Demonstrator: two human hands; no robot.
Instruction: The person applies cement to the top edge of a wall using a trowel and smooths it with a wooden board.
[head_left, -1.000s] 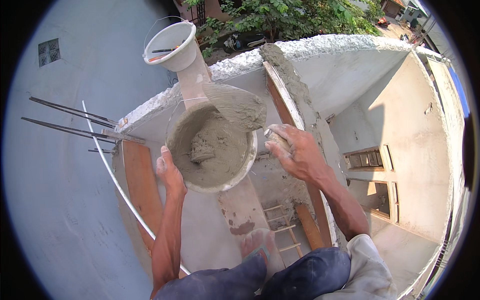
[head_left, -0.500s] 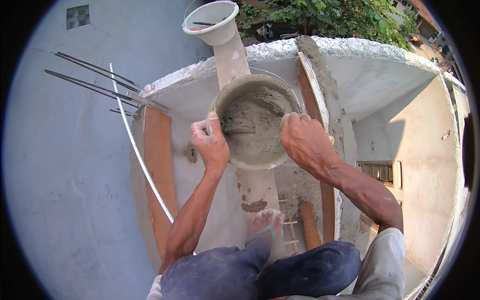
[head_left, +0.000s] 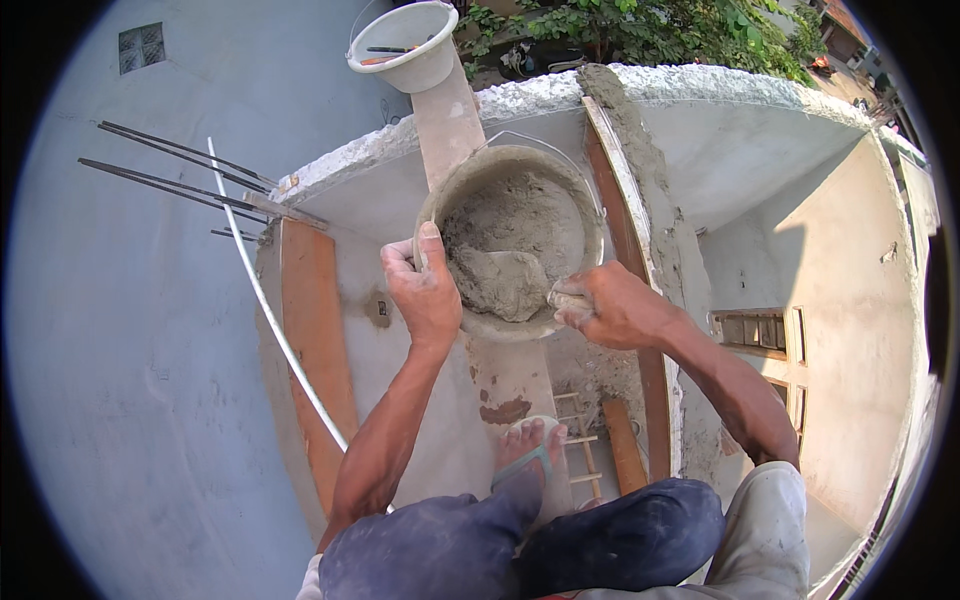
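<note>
A round bucket [head_left: 443,205] of wet grey mortar [head_left: 520,215] stands before me, its inner wall coated with cement. My left hand [head_left: 425,290] grips the bucket's left rim, thumb on top. Inside the bucket's right side, my right hand [head_left: 610,303] is closed around the handle of a trowel [head_left: 503,280]. A thick lump of mortar covers the trowel's blade, so its shape is mostly hidden. The bucket's thin wire handle [head_left: 545,142] lies toward the far side.
Beneath the bucket runs a narrow plank [head_left: 447,125], my sandalled foot [head_left: 527,455] on it. A white bucket [head_left: 425,65] with tools sits at its far end. Rebar rods [head_left: 170,185] stick out left. A mortar-topped wall [head_left: 650,180] runs along the right; a ladder [head_left: 582,450] is below.
My right hand has moved down and slightly left, turning the trowel, and a lump of mortar now sits on the blade. My left hand stays on the rim. The view has shifted slightly.
</note>
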